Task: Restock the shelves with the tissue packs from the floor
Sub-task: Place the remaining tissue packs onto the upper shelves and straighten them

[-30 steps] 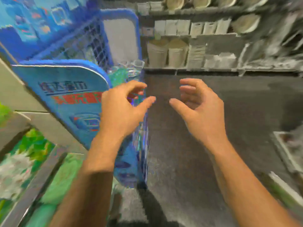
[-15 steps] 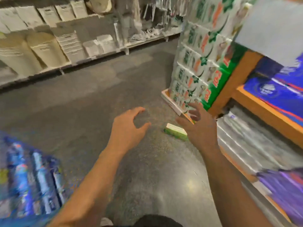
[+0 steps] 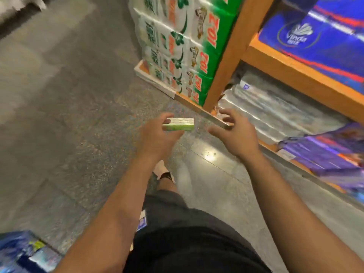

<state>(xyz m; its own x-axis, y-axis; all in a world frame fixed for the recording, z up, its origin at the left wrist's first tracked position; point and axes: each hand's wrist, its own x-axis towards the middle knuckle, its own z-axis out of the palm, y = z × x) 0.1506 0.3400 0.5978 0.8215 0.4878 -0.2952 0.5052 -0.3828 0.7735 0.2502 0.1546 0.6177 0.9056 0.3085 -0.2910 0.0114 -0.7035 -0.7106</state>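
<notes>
One green-and-white tissue pack [image 3: 178,124] lies on the speckled floor [image 3: 78,115], near the orange shelf's [image 3: 299,75] bottom corner. The left hand [image 3: 157,138] curls fingers and thumb around its near end. The right hand [image 3: 234,134] hovers beside it, fingers spread, holding nothing.

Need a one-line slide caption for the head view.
Left hand grips a green tissue pack above the floor; right hand open beside it.

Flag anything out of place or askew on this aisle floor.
One small green-and-white tissue pack lies alone on the grey speckled floor, apart from the stacked green-and-white packs beside the orange shelf post. The left hand is at it; the grip is unclear. The right hand is open, empty.
</notes>
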